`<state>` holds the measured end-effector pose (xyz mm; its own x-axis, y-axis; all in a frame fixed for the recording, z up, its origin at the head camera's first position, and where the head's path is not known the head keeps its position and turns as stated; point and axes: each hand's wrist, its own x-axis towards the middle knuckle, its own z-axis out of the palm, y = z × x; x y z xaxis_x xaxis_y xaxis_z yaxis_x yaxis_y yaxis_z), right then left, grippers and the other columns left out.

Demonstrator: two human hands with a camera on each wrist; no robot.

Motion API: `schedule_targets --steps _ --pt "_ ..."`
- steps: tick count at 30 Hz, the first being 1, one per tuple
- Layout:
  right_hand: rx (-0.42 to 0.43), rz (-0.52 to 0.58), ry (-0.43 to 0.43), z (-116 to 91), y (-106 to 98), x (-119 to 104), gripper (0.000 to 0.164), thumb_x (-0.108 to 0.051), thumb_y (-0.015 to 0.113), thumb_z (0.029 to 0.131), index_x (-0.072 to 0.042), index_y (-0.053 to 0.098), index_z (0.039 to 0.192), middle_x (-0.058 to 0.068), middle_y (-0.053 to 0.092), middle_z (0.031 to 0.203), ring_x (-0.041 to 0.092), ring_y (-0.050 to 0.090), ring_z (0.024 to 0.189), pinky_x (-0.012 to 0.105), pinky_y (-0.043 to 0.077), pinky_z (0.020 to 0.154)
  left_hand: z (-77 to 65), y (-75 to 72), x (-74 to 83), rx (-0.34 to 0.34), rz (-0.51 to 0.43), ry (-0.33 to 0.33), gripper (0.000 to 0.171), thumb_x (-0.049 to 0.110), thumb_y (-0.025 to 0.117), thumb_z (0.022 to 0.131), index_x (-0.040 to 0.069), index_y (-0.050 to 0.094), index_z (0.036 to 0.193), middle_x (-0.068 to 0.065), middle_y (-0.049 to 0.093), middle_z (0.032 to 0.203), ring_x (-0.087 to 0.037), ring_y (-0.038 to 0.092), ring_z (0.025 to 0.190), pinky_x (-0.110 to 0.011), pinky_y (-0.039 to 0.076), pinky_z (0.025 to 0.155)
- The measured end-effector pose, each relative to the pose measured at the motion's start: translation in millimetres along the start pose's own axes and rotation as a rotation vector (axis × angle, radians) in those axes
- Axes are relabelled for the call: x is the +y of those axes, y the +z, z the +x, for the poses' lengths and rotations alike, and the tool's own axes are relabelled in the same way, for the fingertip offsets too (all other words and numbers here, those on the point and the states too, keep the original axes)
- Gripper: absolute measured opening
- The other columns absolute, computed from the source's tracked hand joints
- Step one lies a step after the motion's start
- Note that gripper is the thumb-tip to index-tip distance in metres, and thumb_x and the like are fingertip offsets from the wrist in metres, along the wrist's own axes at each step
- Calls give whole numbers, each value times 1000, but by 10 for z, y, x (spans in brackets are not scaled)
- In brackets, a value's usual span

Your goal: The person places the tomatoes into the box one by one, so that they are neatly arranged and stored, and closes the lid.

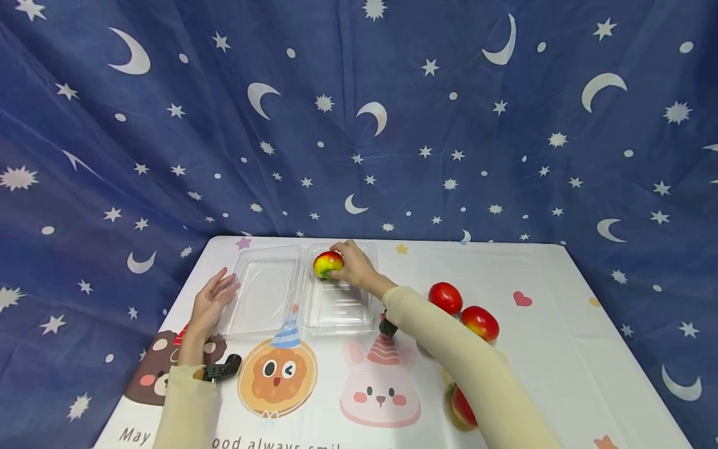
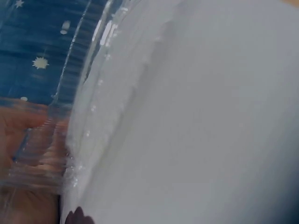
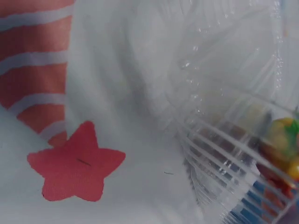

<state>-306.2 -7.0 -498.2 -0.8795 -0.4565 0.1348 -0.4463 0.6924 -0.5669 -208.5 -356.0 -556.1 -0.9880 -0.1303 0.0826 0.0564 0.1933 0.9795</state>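
A clear plastic clamshell box lies unfolded on the table, its lid [image 1: 266, 293] at left and its ribbed base [image 1: 339, 308] at right. My right hand [image 1: 354, 267] grips a red-and-yellow fruit [image 1: 326, 264] with a green patch, over the back left part of the base. Through the clear plastic, the same fruit [image 3: 282, 151] shows at the right edge of the right wrist view. My left hand [image 1: 214, 299] has its fingers loosely extended, fingertips right at the lid's left edge. In the left wrist view, the clear plastic lid [image 2: 105, 70] overlaps that hand.
Two red fruits, one [image 1: 445, 298] behind the other [image 1: 480, 323], lie right of the base. Another red fruit [image 1: 464, 408] is partly hidden under my right sleeve [image 1: 465, 349]. The white tablecloth [image 1: 538, 362] has cartoon prints; a blue star-and-moon curtain [image 1: 404, 125] hangs behind.
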Motion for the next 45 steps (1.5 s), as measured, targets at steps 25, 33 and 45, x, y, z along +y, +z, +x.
schedule_targets --steps 25,33,45 --pt "-19 45 1 -197 -642 303 56 -25 80 83 -1 59 130 21 57 125 35 60 111 41 51 92 -4 7 14 10 -33 39 65 -3 58 97 -2 26 154 -34 37 147 8 61 103 -7 44 87" --pt "-55 20 20 -494 -919 580 51 -21 77 86 3 60 127 22 59 124 37 61 111 45 50 94 -35 25 17 12 -16 24 65 2 59 97 0 27 154 -27 42 148 8 60 105 -6 44 87" --pt "-160 -133 46 -1163 -1228 902 40 -24 76 84 4 68 112 20 69 108 34 64 99 45 54 87 -48 26 7 8 -24 24 66 3 60 97 0 27 154 -22 46 147 9 60 103 -6 44 87"
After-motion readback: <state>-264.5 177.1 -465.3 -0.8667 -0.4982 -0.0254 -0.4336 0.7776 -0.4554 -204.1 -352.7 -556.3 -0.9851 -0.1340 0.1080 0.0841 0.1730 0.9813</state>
